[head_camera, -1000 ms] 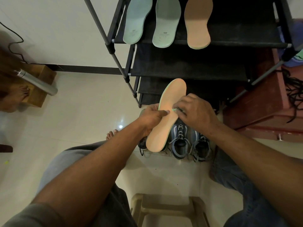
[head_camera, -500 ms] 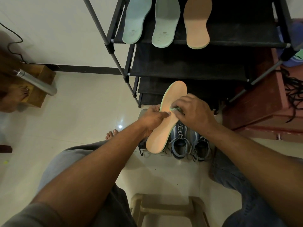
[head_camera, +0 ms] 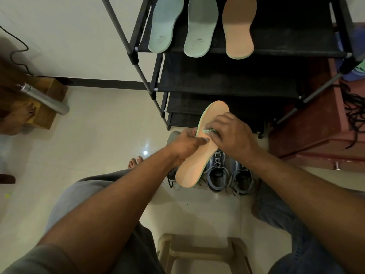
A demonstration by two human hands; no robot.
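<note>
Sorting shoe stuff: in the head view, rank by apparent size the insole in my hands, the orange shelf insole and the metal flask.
1. Held insole, though it is nearest the camera.
2. Shelf insole, cut off at the top.
3. Flask.

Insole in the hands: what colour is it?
Peach-orange insole with a pale green edge, seen in the head view.

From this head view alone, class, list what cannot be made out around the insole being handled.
Head view:
- green scrap on the held insole: mostly covered by the right hand.
- left hand: most fingers behind the insole.
- grey shoe: mostly hidden by the left hand.
- shelf insoles: toes cut off by top edge.
</note>
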